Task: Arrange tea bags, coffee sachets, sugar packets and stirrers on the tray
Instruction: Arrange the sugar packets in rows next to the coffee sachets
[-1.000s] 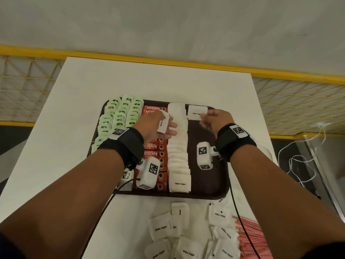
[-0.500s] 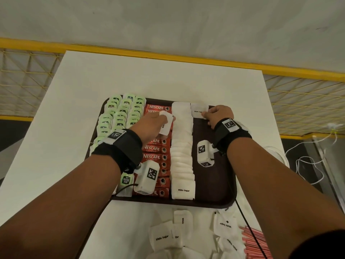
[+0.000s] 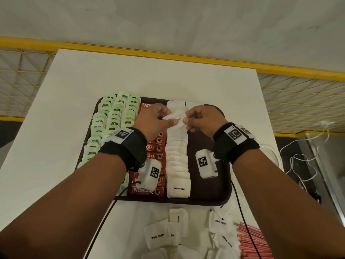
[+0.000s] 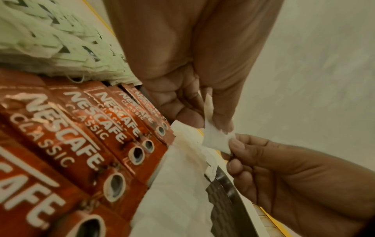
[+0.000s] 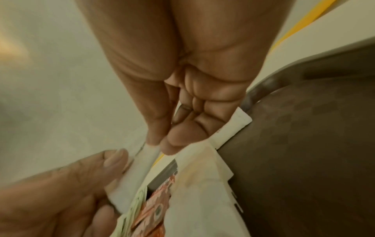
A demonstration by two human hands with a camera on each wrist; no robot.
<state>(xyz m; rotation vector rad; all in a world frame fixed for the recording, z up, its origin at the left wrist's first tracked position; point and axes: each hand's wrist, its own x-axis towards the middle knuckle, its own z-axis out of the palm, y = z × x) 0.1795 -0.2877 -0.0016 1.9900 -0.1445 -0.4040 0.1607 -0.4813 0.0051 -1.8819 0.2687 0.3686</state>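
My right hand (image 3: 202, 118) leaves the packet laid at the tray's far edge and now joins my left hand (image 3: 155, 120), both pinching one sugar packet (image 3: 175, 117).

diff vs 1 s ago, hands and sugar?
The right hand left the packet it was setting at the tray's far end and moved left to the left hand. Both now pinch one sugar packet above the white row. Rows and loose packets are unchanged.

Materials on the tray
Coffee sachets (image 4: 85, 144): glossy foil. Sugar packets (image 3: 177, 157): matt white paper. Tray (image 3: 207, 186): dark, textured plastic.
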